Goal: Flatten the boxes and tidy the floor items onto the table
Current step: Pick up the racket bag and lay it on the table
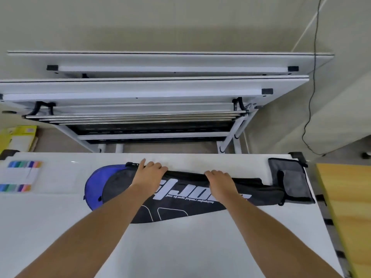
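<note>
Racket bag [180,197], partly hidden white lettering, unreadable

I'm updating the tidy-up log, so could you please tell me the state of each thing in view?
racket bag: lying flat on the white table, zipped
left hand: gripping the bag's far edge
right hand: gripping the same edge
grey pouch: flat at the bag's right end
folding tables: tops tipped up

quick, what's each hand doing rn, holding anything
Left hand: fingers curled over the far edge of the racket bag on the white table, gripping it.
Right hand: fingers closed on the same far edge.
</note>
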A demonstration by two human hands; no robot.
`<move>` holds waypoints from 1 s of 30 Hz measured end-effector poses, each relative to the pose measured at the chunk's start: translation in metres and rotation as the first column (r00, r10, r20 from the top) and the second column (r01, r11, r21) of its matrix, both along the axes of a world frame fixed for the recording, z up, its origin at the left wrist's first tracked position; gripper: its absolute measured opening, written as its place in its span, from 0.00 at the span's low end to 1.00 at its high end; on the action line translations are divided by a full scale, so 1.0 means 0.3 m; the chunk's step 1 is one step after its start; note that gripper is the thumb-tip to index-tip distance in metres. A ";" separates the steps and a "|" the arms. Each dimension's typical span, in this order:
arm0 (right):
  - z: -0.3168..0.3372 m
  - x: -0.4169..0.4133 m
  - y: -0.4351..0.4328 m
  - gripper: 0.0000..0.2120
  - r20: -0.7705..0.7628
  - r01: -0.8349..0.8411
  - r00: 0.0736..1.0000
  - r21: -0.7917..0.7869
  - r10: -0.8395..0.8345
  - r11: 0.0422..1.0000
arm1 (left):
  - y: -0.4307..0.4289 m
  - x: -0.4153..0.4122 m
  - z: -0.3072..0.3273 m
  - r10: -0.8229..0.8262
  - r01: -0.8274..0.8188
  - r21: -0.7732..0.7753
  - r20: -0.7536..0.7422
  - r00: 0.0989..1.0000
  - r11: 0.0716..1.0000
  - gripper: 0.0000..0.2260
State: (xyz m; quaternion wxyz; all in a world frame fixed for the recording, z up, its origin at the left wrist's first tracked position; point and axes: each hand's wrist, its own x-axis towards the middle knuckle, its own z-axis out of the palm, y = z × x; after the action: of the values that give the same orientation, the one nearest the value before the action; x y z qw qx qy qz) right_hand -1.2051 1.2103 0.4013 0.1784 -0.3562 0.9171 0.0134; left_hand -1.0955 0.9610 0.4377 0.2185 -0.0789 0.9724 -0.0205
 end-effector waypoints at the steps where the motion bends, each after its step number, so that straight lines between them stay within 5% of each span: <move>1: -0.019 -0.026 -0.009 0.23 -0.001 0.020 1.000 0.001 -0.020 1.000 | -0.019 -0.033 -0.027 -0.012 0.012 0.011 -0.010 1.000 1.000 0.28; 16: -0.165 -0.033 -0.156 0.12 -0.010 0.096 0.995 -0.001 -0.096 0.995 | -0.260 -0.058 -0.216 0.028 -0.025 0.051 -0.054 0.998 0.998 0.27; 23: -0.231 -0.068 -0.248 0.19 -0.037 0.088 0.995 -0.005 -0.088 0.996 | -0.353 -0.054 -0.275 0.112 -0.108 0.036 -0.109 0.988 0.993 0.22; 30: -0.245 -0.072 -0.248 0.25 0.026 0.128 0.991 0.095 -0.130 0.987 | -0.367 0.085 -0.305 0.511 -0.511 0.090 0.025 0.859 0.855 0.33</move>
State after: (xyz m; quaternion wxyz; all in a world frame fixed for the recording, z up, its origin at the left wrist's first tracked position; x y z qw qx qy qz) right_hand -1.2268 1.1359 0.3278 0.2099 -0.2876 0.9337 0.0389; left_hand -1.0699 0.8511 0.3462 0.2196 -0.3239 0.9164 0.0837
